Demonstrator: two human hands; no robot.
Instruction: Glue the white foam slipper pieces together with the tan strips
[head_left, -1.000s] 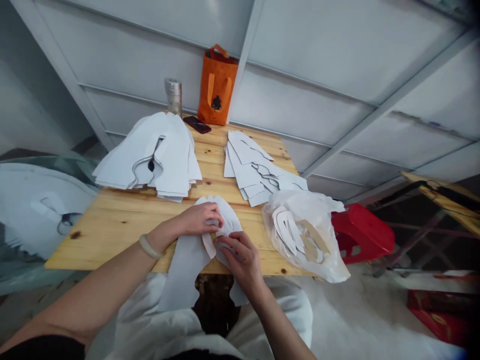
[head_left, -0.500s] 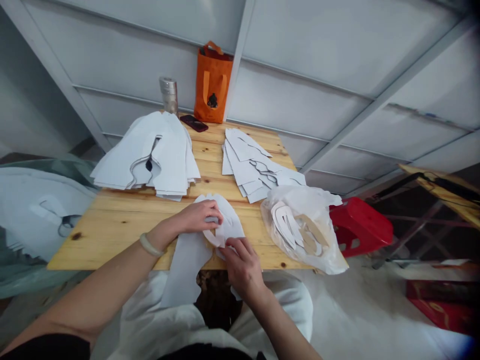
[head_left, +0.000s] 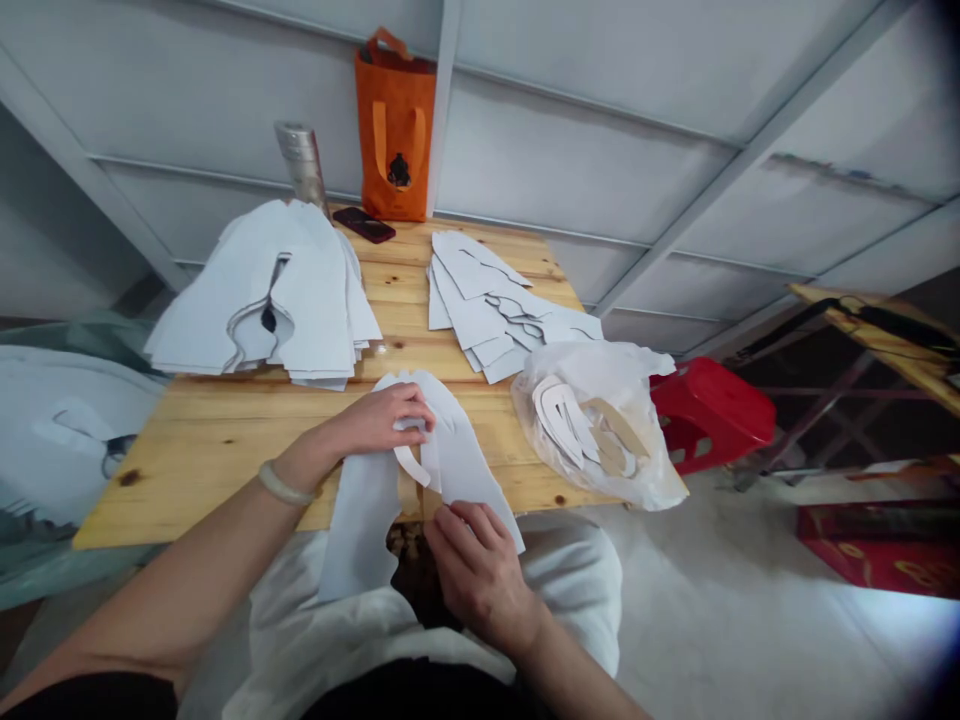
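Just past the near edge of the table, I can see a bundle of white paper pattern pieces [head_left: 450, 470] held between both hands, with one long piece hanging down over the edge toward the lap. The left hand [head_left: 382, 420] sits on top, its fingers curled and pressed together over the bundle, gripping the upper layers. A pale bangle [head_left: 283, 487] circles that wrist. The right hand [head_left: 480, 575] is lower, fingers close together against the bundle's bottom edge; from here I can't tell whether it is pinching. A thin curved paper strip [head_left: 411, 467] lies just below the left hand.

Ahead of the left hand, a tall stack of cut white sheets [head_left: 300, 300] sits on the pine table [head_left: 150, 480]. Ahead of the right hand is a fanned pile of white pieces [head_left: 495, 310]. To the right of the right hand, a clear plastic bag [head_left: 592, 420] holds white and tan cutouts. A dark phone [head_left: 364, 225] and an orange tote bag [head_left: 395, 125] are at the far end.
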